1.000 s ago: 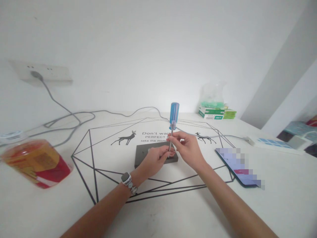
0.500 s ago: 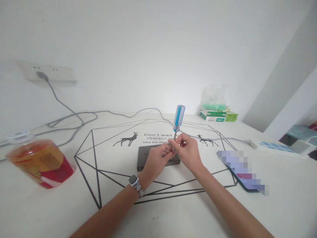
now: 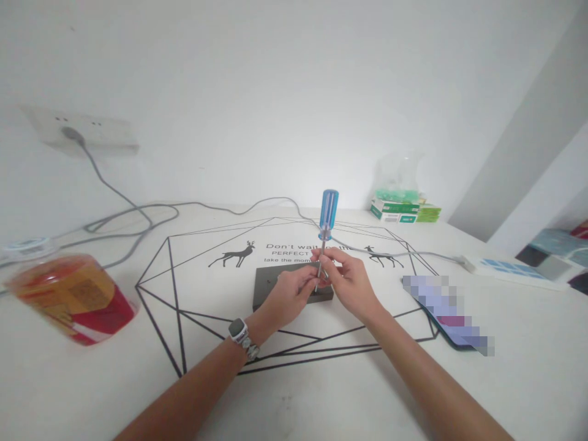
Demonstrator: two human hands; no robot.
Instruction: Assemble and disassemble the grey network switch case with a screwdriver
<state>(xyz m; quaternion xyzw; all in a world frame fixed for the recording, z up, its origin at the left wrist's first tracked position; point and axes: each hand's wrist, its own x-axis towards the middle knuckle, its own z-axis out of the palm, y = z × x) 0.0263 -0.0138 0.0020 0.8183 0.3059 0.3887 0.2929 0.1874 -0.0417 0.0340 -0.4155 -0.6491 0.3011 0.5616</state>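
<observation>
A screwdriver (image 3: 329, 211) with a clear blue handle stands nearly upright over a dark grey box (image 3: 265, 286). Its tip is down at the box's right part, partly hidden by fingers. My right hand (image 3: 350, 278) is closed, thumb and fingers pinching the metal shaft below the handle. From the left, my left hand (image 3: 290, 297) is closed too, its thumb and forefinger pinched at the lower shaft, close above the box. Whether a small screw sits between those fingertips cannot be made out. A watch (image 3: 237, 329) is on my left wrist.
A red and yellow plastic tub (image 3: 76, 300) stands at the left. To the right lie a phone (image 3: 452, 315) with a blurred screen and a white power strip (image 3: 514, 272). A grey cable (image 3: 197, 204) runs along the back. Small green-white boxes (image 3: 395, 211) sit at the back right.
The screwdriver has come more upright, its handle shifting slightly left. My right fingers have moved a little on the shaft; both hands stay at the box. The view has shifted slightly.
</observation>
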